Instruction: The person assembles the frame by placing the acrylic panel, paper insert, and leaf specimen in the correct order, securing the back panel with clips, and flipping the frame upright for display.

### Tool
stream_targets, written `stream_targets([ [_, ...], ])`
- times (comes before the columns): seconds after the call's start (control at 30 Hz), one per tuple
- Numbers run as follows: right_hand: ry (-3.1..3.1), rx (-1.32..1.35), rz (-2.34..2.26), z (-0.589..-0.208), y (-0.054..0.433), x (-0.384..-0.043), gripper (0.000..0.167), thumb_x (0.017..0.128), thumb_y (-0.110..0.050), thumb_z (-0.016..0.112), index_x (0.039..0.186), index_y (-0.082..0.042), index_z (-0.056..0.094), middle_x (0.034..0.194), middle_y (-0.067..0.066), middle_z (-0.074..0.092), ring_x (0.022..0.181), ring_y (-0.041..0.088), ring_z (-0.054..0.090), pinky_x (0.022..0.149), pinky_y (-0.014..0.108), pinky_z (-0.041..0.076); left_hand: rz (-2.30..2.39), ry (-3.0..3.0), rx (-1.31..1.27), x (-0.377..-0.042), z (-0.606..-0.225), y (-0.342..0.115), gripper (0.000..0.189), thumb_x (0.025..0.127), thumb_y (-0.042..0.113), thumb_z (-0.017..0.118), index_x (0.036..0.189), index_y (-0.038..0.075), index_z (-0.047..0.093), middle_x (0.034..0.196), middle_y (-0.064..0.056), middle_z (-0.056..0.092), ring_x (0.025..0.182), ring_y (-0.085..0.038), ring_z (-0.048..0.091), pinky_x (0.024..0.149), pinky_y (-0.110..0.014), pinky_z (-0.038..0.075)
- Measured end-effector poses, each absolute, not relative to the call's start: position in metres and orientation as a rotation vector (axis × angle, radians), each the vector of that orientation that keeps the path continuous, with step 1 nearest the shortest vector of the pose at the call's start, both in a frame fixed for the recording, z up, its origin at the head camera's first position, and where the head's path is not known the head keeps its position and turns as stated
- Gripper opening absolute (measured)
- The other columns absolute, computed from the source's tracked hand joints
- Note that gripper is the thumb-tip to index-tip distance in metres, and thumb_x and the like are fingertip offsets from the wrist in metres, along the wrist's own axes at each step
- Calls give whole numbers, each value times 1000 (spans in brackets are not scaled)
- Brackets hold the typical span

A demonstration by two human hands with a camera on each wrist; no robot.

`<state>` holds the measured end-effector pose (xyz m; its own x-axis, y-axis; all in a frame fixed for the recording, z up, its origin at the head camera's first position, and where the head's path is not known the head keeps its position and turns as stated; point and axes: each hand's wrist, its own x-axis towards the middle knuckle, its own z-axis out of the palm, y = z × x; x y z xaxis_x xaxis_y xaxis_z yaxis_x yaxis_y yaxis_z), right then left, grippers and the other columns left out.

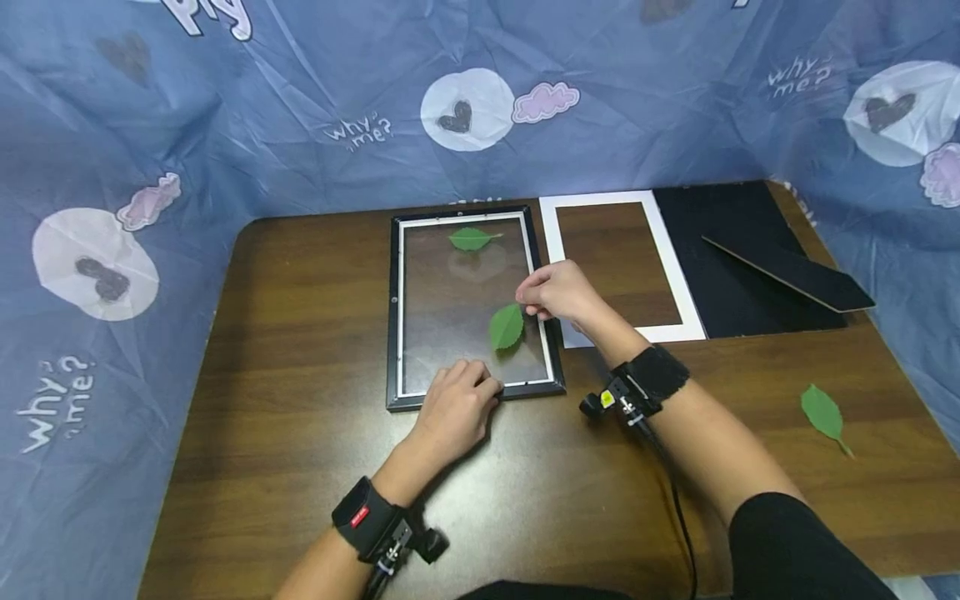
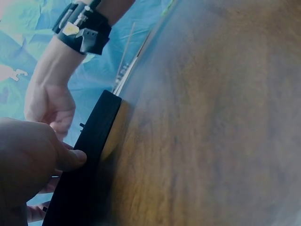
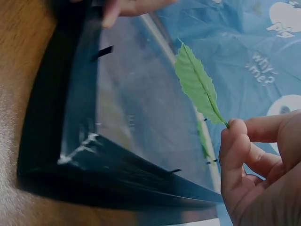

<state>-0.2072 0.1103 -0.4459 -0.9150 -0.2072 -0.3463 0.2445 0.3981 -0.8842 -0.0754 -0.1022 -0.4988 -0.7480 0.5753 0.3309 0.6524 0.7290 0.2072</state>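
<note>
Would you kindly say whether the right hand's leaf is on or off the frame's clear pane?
Off: the right hand pinches the serrated leaf by its stem, raised above the pane in the right wrist view.

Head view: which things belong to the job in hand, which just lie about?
Job in hand:
black rectangular frame with clear pane, held by left hand
toothed green leaf, pinched by right hand
second green leaf, inside the frame

Lying about, perhaps for later:
white rectangular mat with cut-out
black rectangular board with angled black flap
third green leaf, on brown wooden table
</note>
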Motion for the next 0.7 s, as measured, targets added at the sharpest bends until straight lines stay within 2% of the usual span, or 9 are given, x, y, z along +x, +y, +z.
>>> stream_targets([
  [0.23, 2357, 4, -1401, -460, 101, -208, 12, 92, -7, 69, 94, 3, 75, 68, 7, 67, 55, 10, 61, 50, 21, 50, -465, -2680, -969, -75, -500, -103, 17, 83, 13, 80, 99, 12, 73, 91, -1, 57, 83, -22, 53, 67, -34, 42],
  [0.47, 2618, -108, -1166, -466, 97, -205, 11, 91, -13, 70, 86, -7, 78, 66, 3, 69, 57, 13, 62, 50, 24, 47, -471, -2677, -969, -75, -501, -104, 17, 84, 13, 79, 100, 12, 73, 92, -2, 57, 84, -22, 54, 68, -34, 42],
  [0.7, 2728, -206, -1053, -469, 94, -204, 11, 88, -13, 70, 82, -9, 77, 63, -1, 68, 58, 15, 62, 53, 27, 44, -466, -2671, -962, -74, -501, -104, 17, 83, 12, 80, 99, 12, 73, 91, -2, 56, 83, -22, 53, 66, -33, 41],
])
